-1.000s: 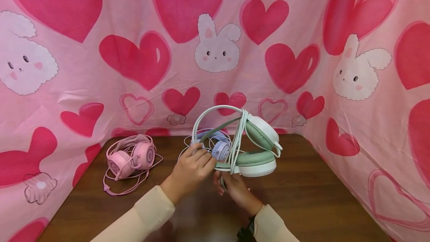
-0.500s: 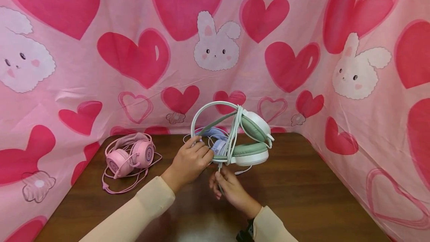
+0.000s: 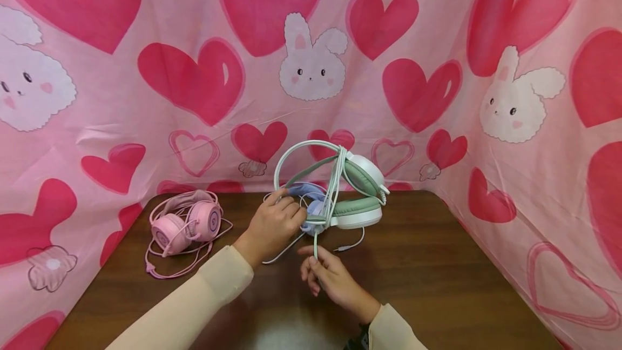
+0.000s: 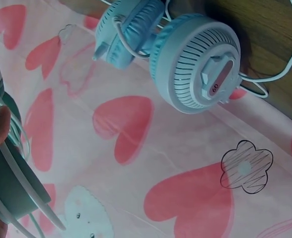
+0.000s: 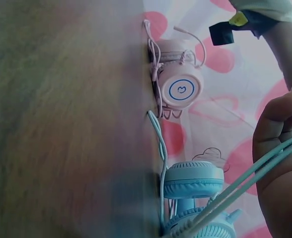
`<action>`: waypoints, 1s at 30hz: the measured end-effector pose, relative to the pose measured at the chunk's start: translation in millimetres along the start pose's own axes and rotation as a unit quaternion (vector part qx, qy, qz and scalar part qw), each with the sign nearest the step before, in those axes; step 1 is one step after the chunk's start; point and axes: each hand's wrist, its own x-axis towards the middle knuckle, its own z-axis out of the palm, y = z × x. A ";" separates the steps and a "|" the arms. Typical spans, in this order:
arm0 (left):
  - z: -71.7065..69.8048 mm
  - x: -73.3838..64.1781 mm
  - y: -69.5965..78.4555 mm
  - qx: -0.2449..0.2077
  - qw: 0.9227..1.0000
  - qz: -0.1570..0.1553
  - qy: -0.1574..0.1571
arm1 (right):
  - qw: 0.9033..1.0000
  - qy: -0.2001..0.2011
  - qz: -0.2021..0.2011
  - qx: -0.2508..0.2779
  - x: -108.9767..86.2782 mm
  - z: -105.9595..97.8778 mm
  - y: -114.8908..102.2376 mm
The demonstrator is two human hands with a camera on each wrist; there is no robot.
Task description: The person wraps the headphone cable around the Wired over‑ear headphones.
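Note:
White headphones with green ear pads hang above the table, tilted, their cable wound several times around the band and ear cups. My left hand grips the headband at its left side. Below them, my right hand pinches a hanging length of the pale cable between thumb and fingers. In the right wrist view, two strands of cable cross in front of the right hand. Pale blue headphones rest on the table behind the held pair, partly hidden by it and the left hand.
Pink headphones with a looped cable lie at the table's back left. A thin cable with a plug lies right of centre on the brown table. Heart-printed cloth rises behind and at both sides.
The white and green headphones have risen slightly and shifted left with my left hand. My right hand has moved down from them, so a length of cable now shows between.

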 end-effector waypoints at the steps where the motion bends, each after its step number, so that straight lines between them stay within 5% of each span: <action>1: 0.6 -0.2 -0.9 -0.002 1.000 -0.001 -0.003 | 1.000 -0.001 0.001 0.000 -1.0 0.2 -0.9; 14: 13.3 -3.9 -11.5 0.021 1.000 0.009 -0.007 | 0.996 0.013 0.085 -0.023 -13.3 -7.0 -21.8; 30: 26.5 -16.6 -15.6 0.026 0.996 0.056 -0.058 | 0.986 -0.049 0.069 -0.142 -14.0 -30.9 -64.3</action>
